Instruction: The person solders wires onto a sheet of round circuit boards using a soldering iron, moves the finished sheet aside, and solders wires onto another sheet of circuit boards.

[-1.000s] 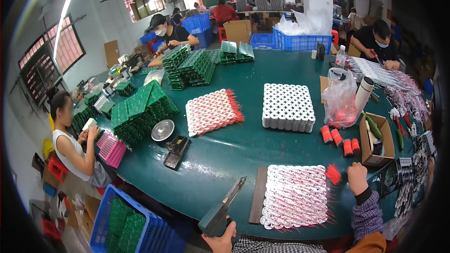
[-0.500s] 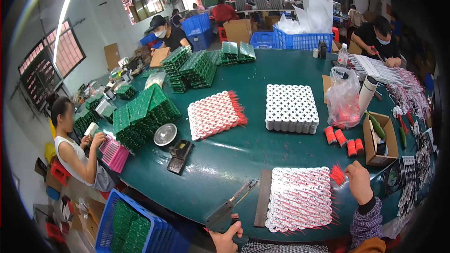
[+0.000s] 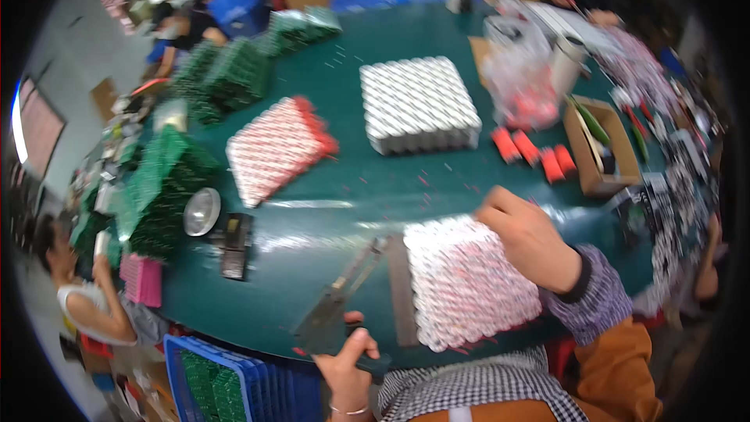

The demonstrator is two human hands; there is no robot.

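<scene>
My left hand (image 3: 346, 371) is closed round the handle of a dark soldering gun (image 3: 324, 316), whose long metal tip points up and away, close to a dark flat bar (image 3: 401, 289). To the right of that bar lies a square array of white round parts (image 3: 461, 289) with thin red wires across it. Over the array's far right corner is my right hand (image 3: 531, 242), its fingers bent together in a pinch. What they hold, if anything, is hidden and blurred. Loose red wires seen by this corner earlier are out of sight behind the hand.
Farther off stand a wire-covered array (image 3: 269, 152), a bare white array (image 3: 418, 101), red wire bundles (image 3: 551, 164) and a cardboard box (image 3: 605, 172). Green circuit boards (image 3: 164, 195), a metal dish (image 3: 202, 212) and a black holder (image 3: 235, 246) lie left. Co-workers sit around the table.
The view has shifted and blurred. My right hand has moved left from beside the loose red wires to above the array's corner. My left hand keeps hold of the soldering gun.
</scene>
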